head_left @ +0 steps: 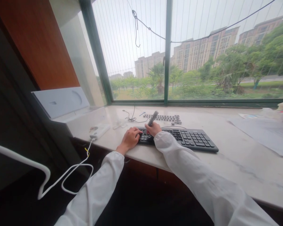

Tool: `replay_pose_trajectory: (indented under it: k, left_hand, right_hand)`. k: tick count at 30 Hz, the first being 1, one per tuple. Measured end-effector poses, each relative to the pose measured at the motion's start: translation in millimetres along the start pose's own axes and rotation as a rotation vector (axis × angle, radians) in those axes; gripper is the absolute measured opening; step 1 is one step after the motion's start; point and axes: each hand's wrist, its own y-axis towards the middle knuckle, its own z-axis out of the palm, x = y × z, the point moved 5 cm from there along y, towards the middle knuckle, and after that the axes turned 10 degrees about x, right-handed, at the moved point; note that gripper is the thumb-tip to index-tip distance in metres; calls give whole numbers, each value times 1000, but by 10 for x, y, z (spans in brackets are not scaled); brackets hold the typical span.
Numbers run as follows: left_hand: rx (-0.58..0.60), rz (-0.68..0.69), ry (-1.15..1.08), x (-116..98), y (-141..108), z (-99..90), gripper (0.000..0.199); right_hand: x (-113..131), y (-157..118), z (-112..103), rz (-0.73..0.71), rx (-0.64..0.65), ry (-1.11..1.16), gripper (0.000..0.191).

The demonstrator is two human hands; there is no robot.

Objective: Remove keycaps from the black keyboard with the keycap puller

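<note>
A black keyboard [198, 139] lies on the pale marble counter, its left part showing bare sockets where keycaps are off. My right hand [153, 129] is closed around a dark, stick-like tool [153, 117] that points up and away over the keyboard's left part. Something small and red shows just under that hand. At the keyboard's left end rests my left hand [131, 138], fingers bent, fingertips at the keys; whether they hold anything is too small to tell. Loose keycaps [168, 118] lie in rows behind the keyboard.
An open white box [61, 103] and a white power strip [99, 131] with a white cable stand at the left. A thin black cable [132, 119] lies near the window. Papers [264, 131] cover the counter's right side, with a partly visible object at the far right edge.
</note>
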Motion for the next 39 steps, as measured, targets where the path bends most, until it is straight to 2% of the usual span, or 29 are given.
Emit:
replay_pose_trajectory:
  k: [5, 14, 24, 32, 39]
  left_hand:
    - [0, 18, -11, -13, -3, 5, 30]
    - [-18, 37, -7, -20, -2, 3, 29]
    - [0, 10, 5, -54, -9, -21, 26]
    - [11, -4, -1, -57, -5, -17, 25]
    - [11, -3, -7, -33, 2, 7, 26]
  right_hand:
    - [32, 15, 99, -31, 29, -47, 34]
    - [62, 27, 166, -53, 66, -116, 32]
    - [29, 137, 232, -100, 66, -182, 16]
    - [-17, 173, 282, -120, 57, -194, 15]
    - [-16, 180, 319, -202, 69, -158, 14]
